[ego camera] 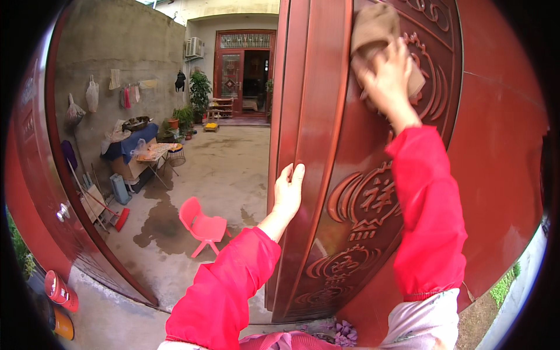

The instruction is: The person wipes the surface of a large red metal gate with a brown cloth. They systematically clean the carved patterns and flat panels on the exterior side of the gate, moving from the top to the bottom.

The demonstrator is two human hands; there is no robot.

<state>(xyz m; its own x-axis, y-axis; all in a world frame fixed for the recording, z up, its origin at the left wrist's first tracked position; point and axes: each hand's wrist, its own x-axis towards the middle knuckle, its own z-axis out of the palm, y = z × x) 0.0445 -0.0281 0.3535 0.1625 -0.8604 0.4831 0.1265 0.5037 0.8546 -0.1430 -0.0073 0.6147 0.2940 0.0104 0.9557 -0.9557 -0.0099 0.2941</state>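
Note:
A dark red door with raised ornaments and characters stands before me. High on its panel, my right hand presses a brown cloth against the surface. The hand is blurred, and part of the cloth shows on either side of it. Lower down, my left hand is at the door's free vertical edge, with its fingers curled around there and its thumb pointing up. Both forearms wear red sleeve covers.
The other door leaf with a round knob stands at left. Through the doorway are a pink plastic chair, a folding table, and a red broom. Buckets stand outside, lower left; purple-leaved plants grow below the door.

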